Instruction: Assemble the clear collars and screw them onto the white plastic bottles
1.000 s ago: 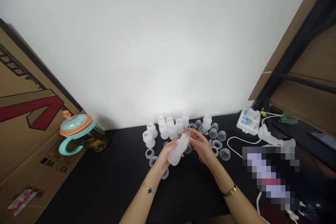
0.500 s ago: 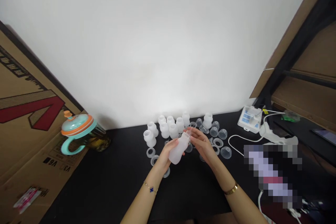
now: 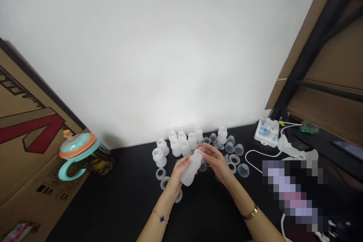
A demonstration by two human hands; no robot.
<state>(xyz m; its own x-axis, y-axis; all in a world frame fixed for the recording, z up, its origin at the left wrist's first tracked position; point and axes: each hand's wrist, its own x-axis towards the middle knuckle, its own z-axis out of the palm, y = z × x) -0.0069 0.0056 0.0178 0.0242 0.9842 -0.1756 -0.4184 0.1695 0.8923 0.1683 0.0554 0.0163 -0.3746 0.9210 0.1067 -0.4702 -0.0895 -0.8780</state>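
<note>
Bottle, frosted white, is held raised over the near-middle of the black surface, tilted with its neck toward the far right and its base toward the near left. Left hand is wrapped around the bottle body: thumb along the upper side, other fingertips just showing past the far edge. Right hand is half closed at the neck end, thumb and fingers gathered about a small clear tip; exact finger contact partly hidden. Both hands are thus occupied, neither spread open. Left wrist carries a thin bracelet with a blue charm; right wrist, a gold bangle.

Surroundings: white waisted containers stand upright in a cluster beyond the left hand, near the wall; one further container stands apart to the right. Translucent rings lie left of the left hand, the nearest partly covered by it. Beyond and right of the right hand: clear domes and more rings, loosely scattered.

Far right: white power strip with a white cable. Left: jug, teal and orange lid, dark contents, beside a printed cardboard box. Patch at near right is pixelated; contents unreadable.
</note>
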